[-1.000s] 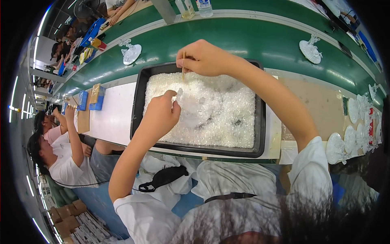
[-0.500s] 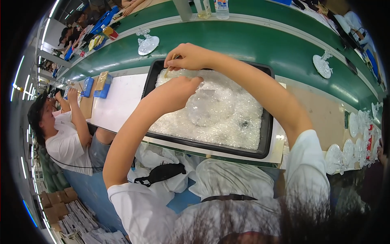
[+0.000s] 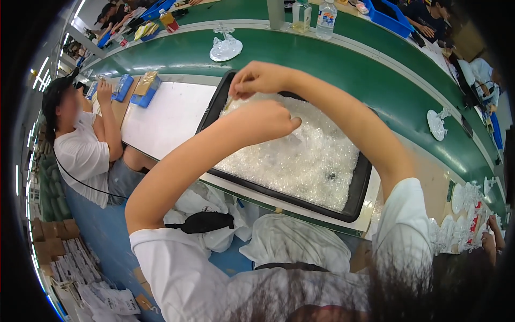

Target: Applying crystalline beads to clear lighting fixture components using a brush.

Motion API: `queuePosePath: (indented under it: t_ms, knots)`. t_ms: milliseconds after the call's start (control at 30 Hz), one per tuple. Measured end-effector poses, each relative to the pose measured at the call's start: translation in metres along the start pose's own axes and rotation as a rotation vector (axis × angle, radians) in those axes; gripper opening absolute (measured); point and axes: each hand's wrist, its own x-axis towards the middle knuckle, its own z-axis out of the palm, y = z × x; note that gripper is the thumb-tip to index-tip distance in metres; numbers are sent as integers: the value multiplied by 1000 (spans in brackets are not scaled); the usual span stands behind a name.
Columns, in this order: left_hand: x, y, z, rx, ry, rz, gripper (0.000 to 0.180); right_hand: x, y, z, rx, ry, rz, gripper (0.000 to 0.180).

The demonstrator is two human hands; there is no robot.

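A shallow black tray [image 3: 279, 195] full of clear, glittering bits [image 3: 306, 166] lies before me. Over its far left corner, my right hand [image 3: 260, 78] is bent down with thumb and fingers pinched on a thin tan stick [image 3: 229, 102]. Only a short piece of the stick shows, so its kind is unclear. My left hand [image 3: 271, 119] hangs over the tray, nearer to me, its fingers curled and thumb pointing right. Whatever it may hold is hidden beneath the fingers. A cloudy patch shows in the bits below it.
Behind the tray runs a green belt [image 3: 375, 75] carrying clear ornaments on round bases, one left [image 3: 225, 49] and one right [image 3: 437, 126]. Bottles [image 3: 325, 21] stand beyond. A co-worker [image 3: 80, 150] sits left, past a white sheet [image 3: 166, 110] and blue boxes [image 3: 145, 96]. More clear pieces [image 3: 456, 231] stand right.
My left hand has moved slightly right over the tray, thumb now sticking out. The right hand still pinches the stick, less of which shows. The whole view has shifted.
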Motion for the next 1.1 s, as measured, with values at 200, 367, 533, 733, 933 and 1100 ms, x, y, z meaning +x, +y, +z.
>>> queuePosePath:
  t_ms: [200,367,533,733,933,1100]
  knots:
    - [-6,-4,7,76,138,104,7,-12,-27,-16,66,-106,117,24]
    - [5,-7,12,73,179,164,10,-1,-8,2,37,-70,29,25]
    - [5,-5,12,162,189,282,8,2,-18,-14,58,-256,202,24]
    - [5,-6,18,167,294,335,15,6,-6,2,19,-138,90,24]
    - [2,-8,12,95,289,294,8,-11,-30,-17,-12,-84,103,25]
    - [17,-5,14,123,285,213,11,-66,-63,-43,-232,305,81,24]
